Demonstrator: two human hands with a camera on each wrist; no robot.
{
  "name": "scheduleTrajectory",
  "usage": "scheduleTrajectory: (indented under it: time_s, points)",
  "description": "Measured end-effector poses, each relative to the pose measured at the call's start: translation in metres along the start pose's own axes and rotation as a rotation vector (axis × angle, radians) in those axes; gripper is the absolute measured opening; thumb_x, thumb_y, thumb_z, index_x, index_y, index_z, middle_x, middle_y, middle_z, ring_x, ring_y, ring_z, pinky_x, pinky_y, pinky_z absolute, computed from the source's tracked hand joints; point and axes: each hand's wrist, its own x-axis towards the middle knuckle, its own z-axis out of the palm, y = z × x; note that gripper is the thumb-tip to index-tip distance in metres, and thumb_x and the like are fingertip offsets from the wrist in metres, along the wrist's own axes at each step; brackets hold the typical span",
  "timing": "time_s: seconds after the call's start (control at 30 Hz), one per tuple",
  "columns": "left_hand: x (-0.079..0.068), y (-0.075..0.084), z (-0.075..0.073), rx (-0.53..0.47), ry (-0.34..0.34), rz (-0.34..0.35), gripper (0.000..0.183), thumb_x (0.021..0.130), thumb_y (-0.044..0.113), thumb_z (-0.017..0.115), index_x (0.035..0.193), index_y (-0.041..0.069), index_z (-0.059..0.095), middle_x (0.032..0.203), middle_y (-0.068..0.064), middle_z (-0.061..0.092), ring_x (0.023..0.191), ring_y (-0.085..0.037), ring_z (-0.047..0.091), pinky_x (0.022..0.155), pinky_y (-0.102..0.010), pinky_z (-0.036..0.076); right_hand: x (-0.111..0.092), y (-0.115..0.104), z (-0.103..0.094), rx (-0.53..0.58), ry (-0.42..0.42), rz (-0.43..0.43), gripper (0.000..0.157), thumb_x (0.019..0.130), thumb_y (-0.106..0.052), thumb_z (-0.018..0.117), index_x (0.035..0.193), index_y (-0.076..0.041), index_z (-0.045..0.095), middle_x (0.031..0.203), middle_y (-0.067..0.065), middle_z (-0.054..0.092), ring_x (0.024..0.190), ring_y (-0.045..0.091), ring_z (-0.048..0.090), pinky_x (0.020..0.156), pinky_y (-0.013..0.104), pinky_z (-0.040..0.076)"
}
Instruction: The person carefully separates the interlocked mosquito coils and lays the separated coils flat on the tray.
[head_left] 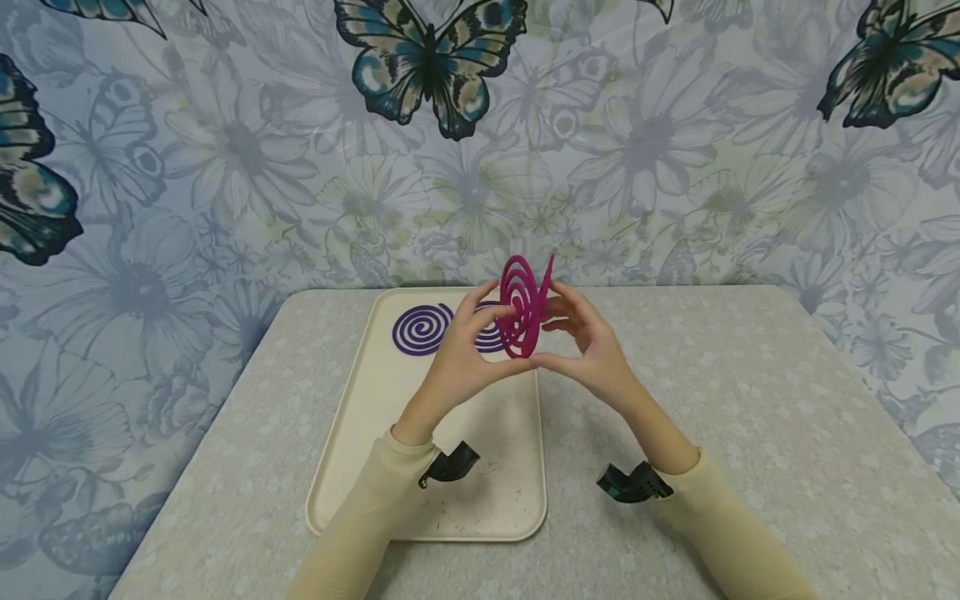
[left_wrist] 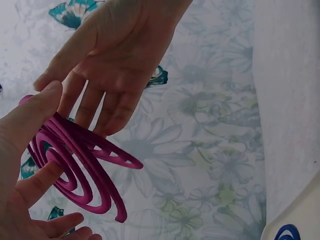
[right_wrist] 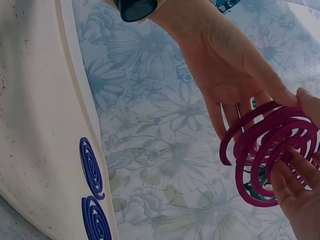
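Observation:
A magenta mosquito coil point(head_left: 519, 308) is held up on edge above the tray's far right part, its spirals splayed apart. My left hand point(head_left: 461, 354) grips it from the left, thumb at the lower rim and a fingertip at the spiral's centre. From the other side my right hand point(head_left: 600, 350) holds it, thumb low against the rim and fingers behind. In the left wrist view the outer ends of the magenta coil point(left_wrist: 102, 187) stand away from each other. The right wrist view shows my left fingers point(right_wrist: 295, 175) at its middle.
On the far end of a cream tray point(head_left: 420, 508) lie two blue-purple mosquito coils point(head_left: 420, 329), one partly behind my left hand. Dark crumbs dot the tray's near part. The tray stands on a pale patterned table point(head_left: 720, 392), with a butterfly-print wall covering point(head_left: 645, 150) behind.

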Motion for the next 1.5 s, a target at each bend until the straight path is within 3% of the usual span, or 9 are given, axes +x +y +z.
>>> scheduleTrajectory:
  time_s: [0.27,0.4,0.5,0.7,0.87,1.1,1.33,1.5]
  points:
    - [0.0,0.001,0.001,-0.034,-0.024,-0.079,0.054,0.07,0.02,0.085,0.115,0.011,0.057,0.155,-0.01,0.026,0.141,-0.03,0.031,0.108,-0.054,0.038,-0.001,0.002,0.0,-0.137,-0.071,-0.036,0.094,0.071,-0.005,0.082,0.149,-0.006,0.028,0.132,0.017,0.05,0.118,0.008,0.047,0.097,0.028,0.047]
    - [0.0,0.001,0.004,-0.098,-0.015,-0.145,0.054,0.072,0.021,0.084,0.117,0.01,0.055,0.154,-0.012,0.028,0.135,-0.03,0.041,0.107,-0.048,0.042,-0.001,0.005,0.003,-0.226,-0.061,-0.06,0.098,0.067,-0.002,0.084,0.149,-0.006,0.029,0.132,0.017,0.049,0.116,0.01,0.047,0.094,0.034,0.048]
    - [0.0,0.001,0.006,-0.153,-0.026,-0.177,0.054,0.074,0.021,0.082,0.12,0.009,0.054,0.147,-0.011,0.038,0.128,-0.028,0.049,0.106,-0.044,0.044,-0.001,0.008,0.007,-0.291,-0.031,-0.081,0.096,0.067,0.004,0.082,0.147,-0.003,0.03,0.129,0.017,0.05,0.112,0.014,0.048,0.091,0.034,0.049]
    - [0.0,-0.001,0.007,-0.103,-0.044,-0.174,0.059,0.076,0.029,0.08,0.125,0.01,0.053,0.131,-0.007,0.052,0.122,-0.024,0.05,0.106,-0.044,0.043,-0.001,0.011,0.01,-0.361,0.032,-0.097,0.085,0.071,0.005,0.078,0.144,0.001,0.035,0.12,0.018,0.053,0.105,0.022,0.051,0.091,0.029,0.049]
    - [0.001,-0.002,0.005,-0.054,0.019,-0.177,0.059,0.074,0.027,0.082,0.123,0.007,0.056,0.139,-0.009,0.048,0.132,-0.024,0.042,0.109,-0.048,0.038,0.0,0.008,0.007,-0.407,0.082,-0.145,0.071,0.071,0.005,0.078,0.136,0.0,0.048,0.12,0.017,0.057,0.109,0.026,0.049,0.094,0.023,0.043]
    - [0.002,-0.001,0.003,-0.035,0.117,-0.178,0.067,0.071,0.029,0.084,0.123,0.007,0.049,0.129,-0.008,0.052,0.122,-0.022,0.048,0.105,-0.041,0.043,0.002,0.01,0.002,-0.549,0.131,-0.285,0.053,0.067,0.0,0.083,0.117,0.001,0.065,0.113,0.018,0.062,0.105,0.032,0.048,0.09,0.034,0.042]
    - [0.003,-0.002,0.006,-0.082,0.175,-0.177,0.085,0.07,0.026,0.085,0.137,0.009,0.036,0.139,-0.008,0.045,0.13,-0.02,0.042,0.108,-0.041,0.042,0.003,0.013,-0.001,-0.569,0.16,-0.322,0.058,0.064,-0.004,0.086,0.117,0.001,0.064,0.107,0.018,0.064,0.104,0.032,0.048,0.093,0.042,0.039]
    - [0.003,-0.004,0.007,-0.113,0.231,-0.131,0.087,0.071,0.024,0.084,0.14,0.01,0.034,0.134,-0.007,0.048,0.122,-0.018,0.049,0.101,-0.038,0.048,0.004,0.017,0.0,-0.525,0.179,-0.323,0.067,0.062,-0.003,0.087,0.123,0.002,0.06,0.11,0.018,0.066,0.102,0.032,0.049,0.092,0.036,0.04]
